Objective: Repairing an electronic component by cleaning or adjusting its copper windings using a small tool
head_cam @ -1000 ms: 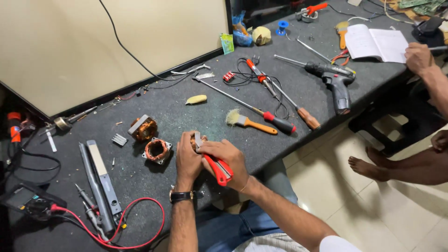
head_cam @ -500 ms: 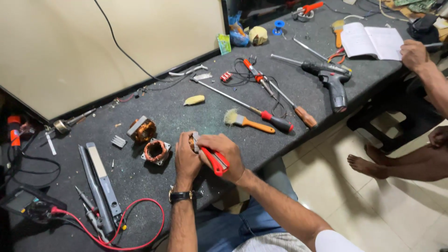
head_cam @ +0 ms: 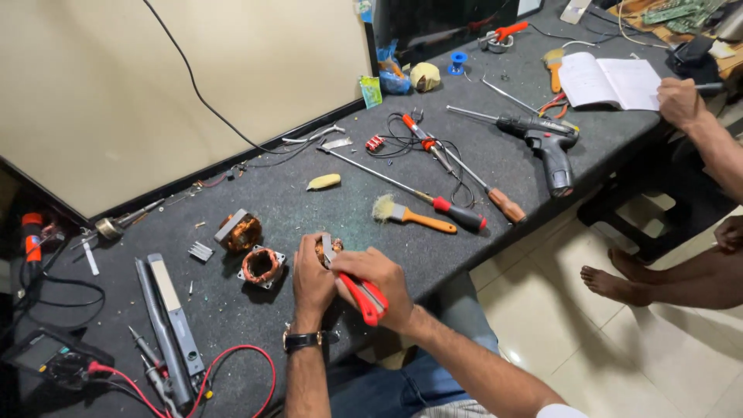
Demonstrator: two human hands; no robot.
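The pliers (head_cam: pixel 364 294) have red handles. The motor coil (head_cam: pixel 261 265) near them shows copper-orange winding in a grey metal frame. The brush (head_cam: pixel 410 214) has an orange handle and pale bristles. The workbench (head_cam: pixel 309 209) is dark grey with small light specks. The far notebook (head_cam: pixel 611 81) is white.

place: repair workshop | evidence: screwdrivers (head_cam: pixel 402 179), drill (head_cam: pixel 542 139), copper coils (head_cam: pixel 260 265) (dark workbench (head_cam: pixel 495 232))
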